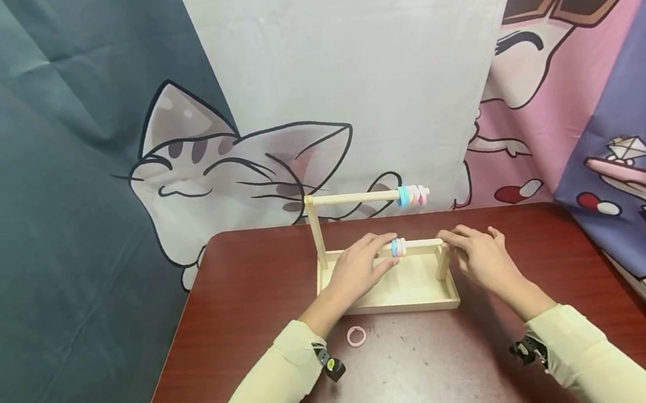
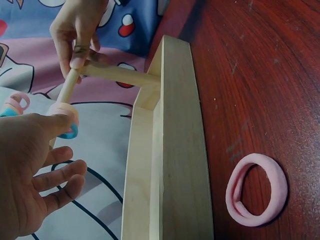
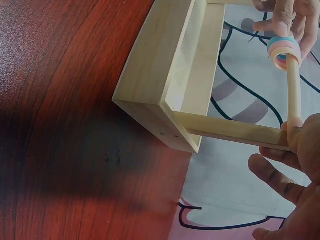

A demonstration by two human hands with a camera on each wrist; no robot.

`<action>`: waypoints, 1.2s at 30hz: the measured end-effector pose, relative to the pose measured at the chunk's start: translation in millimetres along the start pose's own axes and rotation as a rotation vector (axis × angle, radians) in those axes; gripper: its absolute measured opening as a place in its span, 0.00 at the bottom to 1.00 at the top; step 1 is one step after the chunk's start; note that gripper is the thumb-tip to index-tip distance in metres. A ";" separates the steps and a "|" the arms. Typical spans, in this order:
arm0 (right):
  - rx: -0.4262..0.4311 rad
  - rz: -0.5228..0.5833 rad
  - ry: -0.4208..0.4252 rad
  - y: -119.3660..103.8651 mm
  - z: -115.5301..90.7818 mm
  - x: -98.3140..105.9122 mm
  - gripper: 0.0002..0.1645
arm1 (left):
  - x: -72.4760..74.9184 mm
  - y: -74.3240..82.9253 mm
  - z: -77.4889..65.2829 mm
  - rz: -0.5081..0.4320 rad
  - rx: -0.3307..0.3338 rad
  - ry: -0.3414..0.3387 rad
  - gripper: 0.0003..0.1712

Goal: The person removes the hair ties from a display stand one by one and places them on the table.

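Observation:
A wooden rack has a shallow tray base (image 1: 409, 308), a tall post with an upper bar (image 1: 353, 198), and a lower bar (image 1: 427, 242) on a short post (image 1: 443, 266). Blue, pink and cream hair ties (image 1: 398, 248) sit around the lower bar. My left hand (image 1: 357, 270) pinches them at their left side, thumb against the blue one and the other fingers spread. At the bar's right end, my right hand (image 1: 483, 259) grips the corner where bar and short post meet, as the left wrist view shows. One pink hair tie (image 2: 257, 190) lies in front of the tray.
More blue, cream and pink hair ties (image 1: 412, 195) hang near the upper bar's free right end. The rack stands on a reddish-brown table (image 1: 249, 291). Behind it hangs a cloth (image 1: 365, 55) printed with cartoon figures.

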State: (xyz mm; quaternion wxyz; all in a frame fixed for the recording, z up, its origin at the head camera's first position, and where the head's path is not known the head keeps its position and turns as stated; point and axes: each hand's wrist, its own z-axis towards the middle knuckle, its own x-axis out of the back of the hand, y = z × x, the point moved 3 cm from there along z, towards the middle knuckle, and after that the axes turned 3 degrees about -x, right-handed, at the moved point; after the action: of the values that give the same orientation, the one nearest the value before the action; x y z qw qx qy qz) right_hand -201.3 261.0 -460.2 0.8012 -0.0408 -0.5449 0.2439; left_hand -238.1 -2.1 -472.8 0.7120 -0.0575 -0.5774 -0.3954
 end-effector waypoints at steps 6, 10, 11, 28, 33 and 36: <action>-0.001 0.006 0.008 -0.1 -0.6 -0.5 0.20 | -1.0 0.2 0.7 0.011 -0.008 0.044 0.29; 0.006 0.005 0.012 -0.9 0.0 0.0 0.21 | 0.9 -1.2 1.1 0.002 -0.002 0.070 0.27; 0.007 0.003 0.012 -1.1 0.1 0.1 0.21 | 1.5 -1.8 1.0 -0.002 -0.002 0.077 0.27; 0.004 -0.002 0.002 1.0 -0.6 -1.0 0.23 | 7.1 -7.3 -2.6 -0.019 -0.021 0.122 0.25; 0.008 -0.001 0.003 1.0 -0.9 -0.9 0.23 | 10.5 -7.9 -4.6 -0.029 -0.023 0.120 0.22; 0.006 -0.003 0.001 1.5 -1.0 -1.3 0.24 | 12.1 -8.7 -6.5 -0.033 -0.024 0.123 0.20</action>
State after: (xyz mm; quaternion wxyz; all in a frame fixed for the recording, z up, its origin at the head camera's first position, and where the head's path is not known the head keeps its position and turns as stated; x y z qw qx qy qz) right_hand -201.3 262.0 -462.2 0.8019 -0.0376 -0.5438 0.2446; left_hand -238.2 -17.6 -467.7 0.7386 -0.0320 -0.5288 -0.4168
